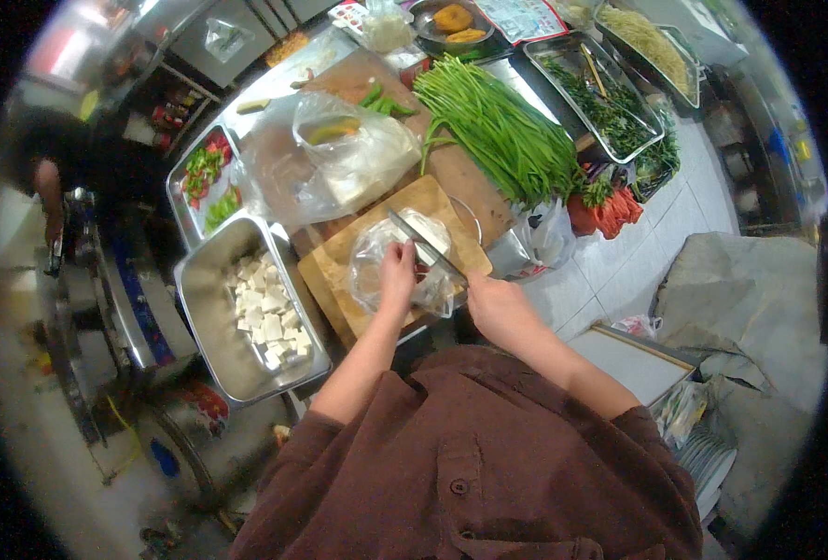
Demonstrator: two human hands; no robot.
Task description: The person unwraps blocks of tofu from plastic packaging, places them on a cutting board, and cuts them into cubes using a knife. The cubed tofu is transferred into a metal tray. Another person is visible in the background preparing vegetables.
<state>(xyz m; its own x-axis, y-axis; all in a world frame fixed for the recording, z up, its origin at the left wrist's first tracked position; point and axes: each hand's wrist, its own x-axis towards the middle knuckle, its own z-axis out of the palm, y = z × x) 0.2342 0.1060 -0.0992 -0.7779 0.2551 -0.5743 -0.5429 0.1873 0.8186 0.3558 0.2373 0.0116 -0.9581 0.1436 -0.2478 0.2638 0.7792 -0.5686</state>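
My right hand (494,301) grips the handle of a kitchen knife (431,250), whose blade points away and to the left. Under the blade, a white block that looks like tofu (436,229) rests on a clear plastic bag (370,269). The bag is spread over a wooden cutting board (330,262). My left hand (400,269) is close against the near side of the blade, fingers bent together; whether they hold the block or the bag is hidden. Left of the board, a deep steel pan (207,308) contains many white tofu cubes (270,308).
A bulky plastic bag (358,161) lies beyond the board. Long green garlic chives (501,133) spread to its right, near a steel tray of leafy herbs (655,143). A shallow tray of chopped peppers (228,206) stands at left. Another person's arm (48,189) shows at far left.
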